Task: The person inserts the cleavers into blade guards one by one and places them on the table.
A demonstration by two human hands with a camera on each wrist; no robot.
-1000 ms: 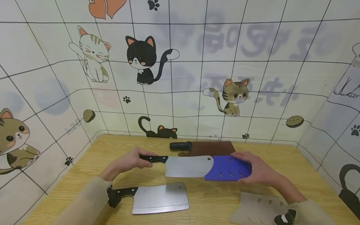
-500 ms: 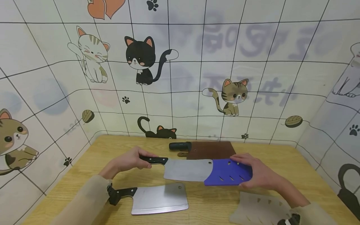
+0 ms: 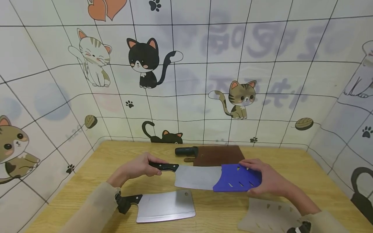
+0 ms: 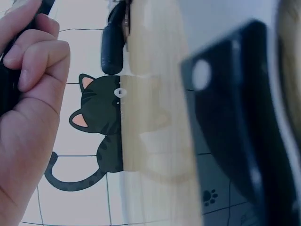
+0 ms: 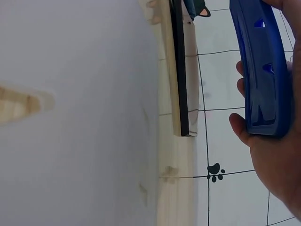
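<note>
The left hand [image 3: 141, 166] grasped the black handle [image 3: 164, 166] of the raised cleaver [image 3: 198, 177], its fingers curled round it. This cleaver was held above the middle of the tabletop [image 3: 291, 161], its blade pointing toward the right edge. The end of the blade was inside the curved mouth of the blue blade guard [image 3: 234, 178], while the stretch nearer the handle was bare. The right hand [image 3: 269, 179] grasped the guard at its opposite end, the thumb at the lower edge and fingers at the upper one, with slots showing along the blue plastic.

Below the raised cleaver, toward the front of the tabletop, the second cleaver [image 3: 166, 207] lay flat, its unsheathed blade pointing right and its black handle toward the left edge. The whitish blade guard [image 3: 268, 215] lay toward the front right corner, partly hidden by the right sleeve [image 3: 324, 221]. Near the back edge lay the brown sheath [image 3: 218, 155], with the thick black handle [image 3: 186, 151] at its left end. Behind that edge rose the cat-patterned wall covering [image 3: 192, 77].
</note>
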